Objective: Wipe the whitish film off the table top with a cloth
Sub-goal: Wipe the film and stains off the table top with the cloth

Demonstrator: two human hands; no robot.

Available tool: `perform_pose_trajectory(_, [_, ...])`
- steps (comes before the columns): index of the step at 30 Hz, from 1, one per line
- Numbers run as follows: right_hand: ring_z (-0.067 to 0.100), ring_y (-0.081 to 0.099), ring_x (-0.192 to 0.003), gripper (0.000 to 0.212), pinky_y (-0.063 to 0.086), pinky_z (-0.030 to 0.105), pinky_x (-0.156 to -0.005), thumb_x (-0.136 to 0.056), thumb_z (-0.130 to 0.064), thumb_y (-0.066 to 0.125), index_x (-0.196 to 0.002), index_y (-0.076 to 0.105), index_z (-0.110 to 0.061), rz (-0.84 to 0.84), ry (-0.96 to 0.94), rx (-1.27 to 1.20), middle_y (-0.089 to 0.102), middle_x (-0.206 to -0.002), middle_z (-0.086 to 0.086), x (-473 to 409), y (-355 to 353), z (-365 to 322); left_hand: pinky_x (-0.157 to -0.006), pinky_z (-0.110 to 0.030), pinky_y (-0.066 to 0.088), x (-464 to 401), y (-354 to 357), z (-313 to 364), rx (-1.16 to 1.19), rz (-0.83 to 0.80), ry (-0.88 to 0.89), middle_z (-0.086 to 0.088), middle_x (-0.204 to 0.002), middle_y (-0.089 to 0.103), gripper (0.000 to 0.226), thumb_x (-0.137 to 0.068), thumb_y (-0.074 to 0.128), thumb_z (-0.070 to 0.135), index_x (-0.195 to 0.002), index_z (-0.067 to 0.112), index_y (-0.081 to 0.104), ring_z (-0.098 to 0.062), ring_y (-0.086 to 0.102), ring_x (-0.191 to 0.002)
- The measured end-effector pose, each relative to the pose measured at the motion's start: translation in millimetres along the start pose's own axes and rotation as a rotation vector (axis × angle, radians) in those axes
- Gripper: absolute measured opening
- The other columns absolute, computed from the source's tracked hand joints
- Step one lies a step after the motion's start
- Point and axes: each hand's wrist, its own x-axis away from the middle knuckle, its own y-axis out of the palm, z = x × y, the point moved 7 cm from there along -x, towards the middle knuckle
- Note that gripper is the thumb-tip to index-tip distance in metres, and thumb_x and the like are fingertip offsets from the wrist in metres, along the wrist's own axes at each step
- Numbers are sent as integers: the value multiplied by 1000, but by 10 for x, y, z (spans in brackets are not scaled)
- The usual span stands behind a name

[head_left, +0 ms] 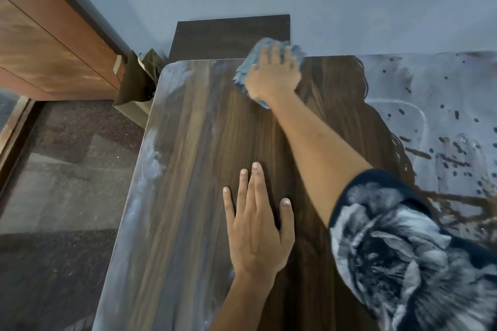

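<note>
Mid-wipe: the right hand (271, 76), arm stretched out to the far edge of the tabletop (209, 142), grips a bunched blue cloth (246, 72) pressed against the wood. The left hand (256, 226) lies flat, fingers straight, bracing nearer the body. Whitish film (435, 105) right of the cloth looks like the next target.

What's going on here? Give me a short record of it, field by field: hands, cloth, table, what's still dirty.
right hand: presses the blue cloth on the table's far edge
left hand: flat on the table top, fingers straight
wiped part: dark wood middle strip
whitish film: thick on the right side, streaks along the left edge
beside table: paper bag on the floor
</note>
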Motion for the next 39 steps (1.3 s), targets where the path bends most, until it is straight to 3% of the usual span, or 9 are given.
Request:
perform_pose_trajectory(5, [35, -4, -142, 60, 3, 47, -116, -99, -38, 11, -146, -7, -6, 92, 343, 49, -8, -155, 16, 338, -110, 956, -115, -44, 11, 6, 8, 5, 6, -3, -4, 0, -149, 34, 62, -93, 29, 42, -146, 12, 16, -14, 16, -141])
perform_pose_trajectory(9, [41, -4, -140, 61, 1, 47, -115, -100, -35, 10, -144, -10, 1, 16, 497, 14, -11, -153, 21, 951, 48, 874, -116, -43, 8, -1, 26, 1, -10, -5, -6, 2, -150, 33, 59, -93, 29, 41, -146, 15, 21, -14, 16, -142])
perform_pose_trajectory(15, [42, -10, -139, 63, -4, 49, -114, -95, -33, 30, -146, 6, -6, 71, 184, -158, -5, -155, 16, 1179, 236, 293, -116, -40, 4, -1, 9, 5, -24, 4, -9, 0, -150, 33, 58, -92, 28, 40, -144, 13, 27, -13, 14, -141])
perform_pose_trajectory(20, [28, 6, -143, 62, 1, 39, -115, -98, -43, 27, -147, 12, -8, 215, 15, -96, 12, -155, 11, 576, -29, 681, -115, -44, 8, 1, 23, 4, -71, -3, -3, 2, -151, 31, 57, -92, 30, 40, -145, 16, 27, -12, 12, -141])
perform_pose_trajectory(26, [28, 2, -143, 57, 4, 41, -117, -100, -38, 15, -149, 3, -11, 294, 396, -143, 2, -157, 8, 908, -36, 1515, -115, -45, 8, 7, 33, 3, -89, -7, 16, 1, -151, 31, 55, -93, 30, 41, -143, 18, 33, -15, 14, -142])
perform_pose_trajectory(29, [30, 1, -143, 57, 1, 40, -115, -99, -34, 18, -148, 2, -9, 333, 528, -156, 1, -156, 9, 1409, 163, 1300, -116, -43, 5, 6, 42, -16, -97, -9, 10, 2, -152, 28, 56, -93, 28, 41, -144, 18, 30, -14, 12, -142])
perform_pose_trajectory(33, [30, 8, -143, 54, 5, 40, -114, -99, -33, 27, -148, 14, -13, 323, 124, -102, 11, -156, 7, 1465, 311, 596, -115, -45, 6, -7, 39, 11, -121, -26, 34, 1, -152, 27, 56, -93, 26, 38, -144, 16, 30, -15, 12, -142])
perform_pose_trajectory(36, [27, 20, -140, 50, 16, 41, -114, -98, -32, 28, -146, 22, -16, 267, -176, 25, 23, -153, 4, 953, 115, 691, -114, -44, 9, -28, 51, 100, -158, -71, 130, 0, -152, 29, 54, -93, 25, 37, -143, 18, 31, -19, 18, -142])
perform_pose_trajectory(39, [31, 25, -138, 52, 23, 47, -112, -98, -32, 24, -145, 22, -11, 296, -10, 43, 26, -151, 12, 449, -173, 1358, -115, -42, 8, -50, 76, 187, -185, -116, 242, 0, -151, 29, 53, -94, 24, 37, -144, 18, 31, -20, 20, -142])
